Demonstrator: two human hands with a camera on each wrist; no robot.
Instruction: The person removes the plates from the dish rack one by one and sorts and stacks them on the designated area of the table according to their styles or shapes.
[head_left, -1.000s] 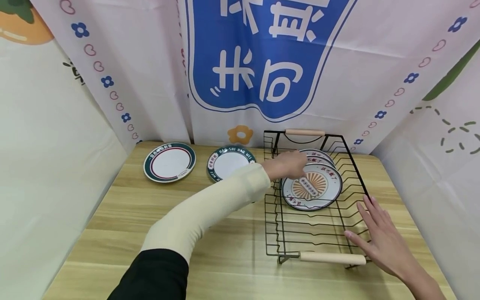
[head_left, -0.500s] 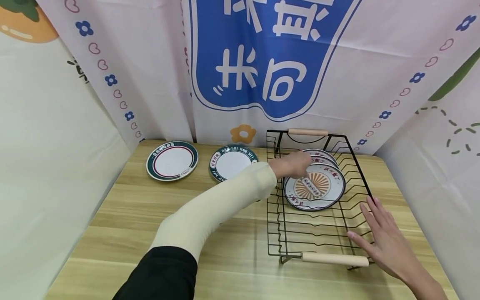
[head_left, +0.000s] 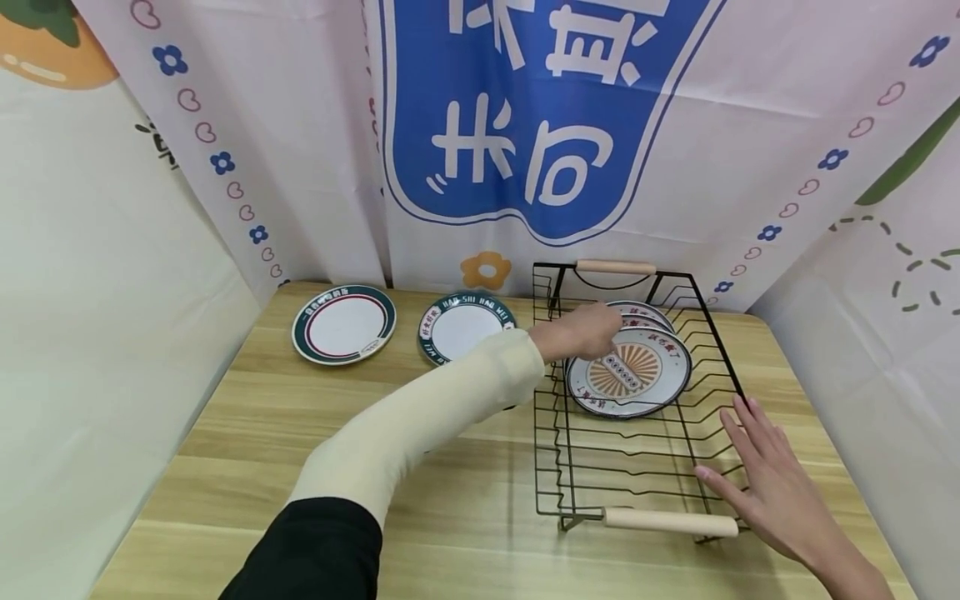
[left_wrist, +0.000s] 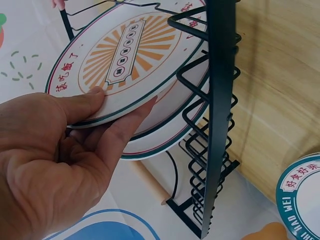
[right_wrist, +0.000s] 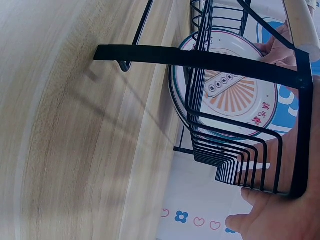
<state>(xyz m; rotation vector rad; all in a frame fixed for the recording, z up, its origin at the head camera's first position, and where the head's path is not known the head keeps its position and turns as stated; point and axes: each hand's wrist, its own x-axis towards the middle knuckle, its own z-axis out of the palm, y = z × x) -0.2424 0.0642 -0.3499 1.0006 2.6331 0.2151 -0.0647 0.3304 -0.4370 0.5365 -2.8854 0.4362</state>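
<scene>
The left hand [head_left: 588, 329] pinches the front sunburst plate [head_left: 637, 383] between thumb and fingers, the plate tilted inside the wire rack [head_left: 670, 522]. Two more plates [head_left: 649, 310] lean behind it there. The right hand [head_left: 772, 483], fingers extended, rests at the rack's side. Leftward on the table [head_left: 262, 450] lie two green-rimmed plates [head_left: 344, 325].

I've got the left arm [head_left: 420, 417] coming in from 7 o'clock in head view, aimed at 2; left hand [head_left: 587, 330] pinching, thumb [left_wrist: 84, 107] over, fingers [left_wrist: 120, 135] under. Right forearm [head_left: 836, 554] enters at 4; right hand [head_left: 776, 492] back-up, fingers spread toward 11, thumb toward 10.
</scene>
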